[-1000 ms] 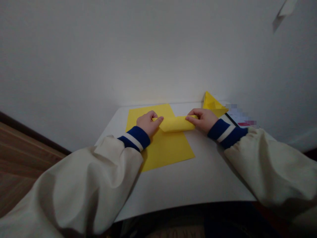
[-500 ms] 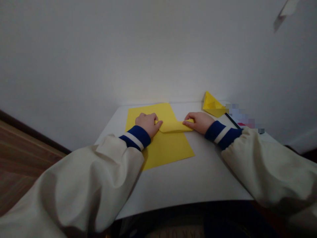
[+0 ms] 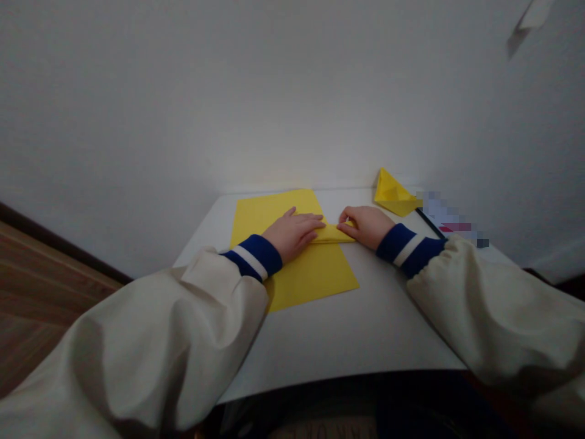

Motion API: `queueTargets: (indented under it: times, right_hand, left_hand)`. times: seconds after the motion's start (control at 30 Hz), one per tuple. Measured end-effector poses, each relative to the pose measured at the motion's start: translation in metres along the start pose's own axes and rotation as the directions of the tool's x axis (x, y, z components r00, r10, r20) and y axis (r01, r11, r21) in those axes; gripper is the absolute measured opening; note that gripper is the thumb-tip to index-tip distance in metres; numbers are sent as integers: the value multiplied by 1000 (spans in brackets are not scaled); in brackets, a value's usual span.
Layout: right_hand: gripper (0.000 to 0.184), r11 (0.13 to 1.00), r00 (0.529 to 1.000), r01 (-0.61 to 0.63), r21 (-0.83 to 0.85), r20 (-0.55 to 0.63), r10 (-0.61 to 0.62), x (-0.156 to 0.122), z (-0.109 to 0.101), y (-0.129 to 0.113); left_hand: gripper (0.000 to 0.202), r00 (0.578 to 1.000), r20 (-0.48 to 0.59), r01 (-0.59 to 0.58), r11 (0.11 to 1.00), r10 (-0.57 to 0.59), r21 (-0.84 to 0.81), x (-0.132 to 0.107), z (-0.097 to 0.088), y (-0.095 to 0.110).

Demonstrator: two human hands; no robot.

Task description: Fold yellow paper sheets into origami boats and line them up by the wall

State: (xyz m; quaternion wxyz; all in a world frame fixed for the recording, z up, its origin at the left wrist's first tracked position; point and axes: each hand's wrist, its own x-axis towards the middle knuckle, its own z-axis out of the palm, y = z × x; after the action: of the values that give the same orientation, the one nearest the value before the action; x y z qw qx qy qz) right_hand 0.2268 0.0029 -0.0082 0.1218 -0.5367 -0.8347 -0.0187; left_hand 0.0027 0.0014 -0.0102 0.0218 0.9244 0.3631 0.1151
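A folded strip of yellow paper (image 3: 333, 234) lies across a flat yellow sheet (image 3: 315, 277), its right end past the sheet's edge. My left hand (image 3: 295, 235) rests on the strip's left part with fingers stretched out, pressing it flat and hiding that end. At the right end, my right hand (image 3: 363, 225) pinches the strip between thumb and fingers. Behind my right hand stands a folded yellow paper shape (image 3: 393, 194) with a pointed top.
The white table (image 3: 356, 341) meets a plain wall (image 3: 292, 91) at its far edge. On the right lie papers (image 3: 445, 213), partly blurred out, beside a dark strip (image 3: 429, 222). A wooden panel (image 3: 41, 305) is at the lower left.
My left hand has let go of its pinch on the strip's left end, moved right and spread flat over the strip. The right hand stays about where it was.
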Motion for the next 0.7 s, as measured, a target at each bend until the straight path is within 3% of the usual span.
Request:
queueTargets:
  times: [0.07,0.17,0.37,0.7]
  right_hand:
    - [33,999,1000,16,40,5,-16,0,0,-1]
    - [40,994,997,72,78,7,-73,0,-1,-3]
    - [45,996,997,71,56,21,-72,1,0,-7]
    - [51,999,999,37,40,23,-38,2,1,-10]
  left_hand:
    - [41,997,66,-30,998,33,-51,1,3,0]
    - [45,996,77,-33,996,40,-84,1,7,-2]
    - [43,992,121,48,995,-38,-87,3,6,0]
    - [34,997,30,67,998,-66,-20,5,3,14]
